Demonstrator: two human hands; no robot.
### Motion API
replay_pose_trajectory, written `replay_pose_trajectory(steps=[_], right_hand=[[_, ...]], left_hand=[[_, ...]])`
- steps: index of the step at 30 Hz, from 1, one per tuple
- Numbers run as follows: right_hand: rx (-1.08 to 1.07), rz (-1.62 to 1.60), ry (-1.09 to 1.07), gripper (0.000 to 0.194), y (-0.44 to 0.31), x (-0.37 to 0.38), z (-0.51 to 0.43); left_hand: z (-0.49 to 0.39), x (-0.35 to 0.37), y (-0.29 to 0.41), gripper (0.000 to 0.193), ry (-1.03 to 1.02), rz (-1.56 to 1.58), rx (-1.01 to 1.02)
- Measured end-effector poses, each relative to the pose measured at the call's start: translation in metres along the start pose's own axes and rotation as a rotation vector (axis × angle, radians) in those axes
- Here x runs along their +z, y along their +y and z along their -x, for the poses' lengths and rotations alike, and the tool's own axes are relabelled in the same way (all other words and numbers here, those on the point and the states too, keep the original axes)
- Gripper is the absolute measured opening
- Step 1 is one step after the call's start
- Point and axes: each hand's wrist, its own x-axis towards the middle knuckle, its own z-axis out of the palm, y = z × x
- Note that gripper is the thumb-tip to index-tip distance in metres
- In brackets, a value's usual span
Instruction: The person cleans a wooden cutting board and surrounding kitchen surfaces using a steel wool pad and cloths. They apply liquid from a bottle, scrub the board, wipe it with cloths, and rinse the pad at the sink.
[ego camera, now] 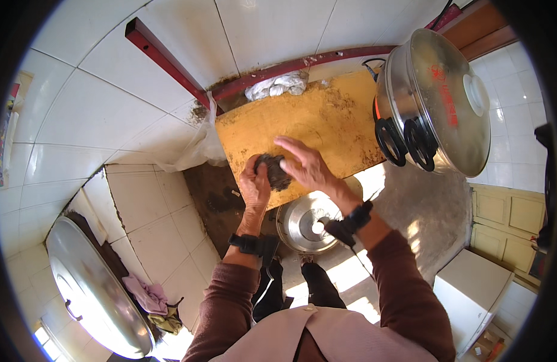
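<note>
A dark, shaggy clump [277, 173], perhaps a scouring pad or a wad of fibres, is in my left hand [255, 188], gripped at its left side with the thumb over it. My right hand [309, 166] has its fingers spread at the clump's right edge; whether the fingertips touch it I cannot tell. Both hands are above the front part of a stained yellow board [265, 120] that forms a tabletop. Each wrist wears a black strap with a device and a cable.
An electric steamer pot [396, 95] with a see-through lid stands at the board's right end. Below the board sits a round metal vessel [301, 217]. A red metal frame [170, 65] runs along the tiled wall. At left lie a large metal lid [97, 289] and pink cloth [147, 294].
</note>
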Motion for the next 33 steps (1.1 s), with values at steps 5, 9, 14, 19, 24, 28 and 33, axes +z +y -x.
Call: replay_pose_trajectory(steps=[5, 9, 14, 19, 24, 28, 33], right_hand=[[0.136, -0.105, 0.281, 0.046, 0.015, -0.013, 0.042], [-0.06, 0.49, 0.447, 0.035, 0.058, -0.038, 0.045], [-0.097, 0.838, 0.179, 0.031, 0.092, -0.04, 0.04], [0.039, 1.177, 0.324, 0.034, 0.12, -0.072, -0.031], [0.231, 1.061, 0.246, 0.042, 0.112, -0.062, -0.04], [0.031, 0.829, 0.272, 0.043, 0.095, -0.052, 0.003], [-0.024, 0.744, 0.223, 0.034, 0.097, -0.062, 0.031]], left_hand=[[0.007, 0.034, 0.022, 0.036, -0.519, 0.64, -0.238], [-0.006, -0.003, 0.014, 0.044, -0.162, -0.667, 0.499], [0.0, -0.022, -0.013, 0.061, -0.163, -1.215, 0.612], [0.002, -0.018, -0.017, 0.062, -0.148, -1.222, 0.593], [0.0, -0.019, -0.015, 0.063, -0.16, -1.219, 0.611], [0.0, -0.018, -0.013, 0.063, -0.159, -1.241, 0.581], [0.001, -0.018, -0.01, 0.061, -0.155, -1.23, 0.593]])
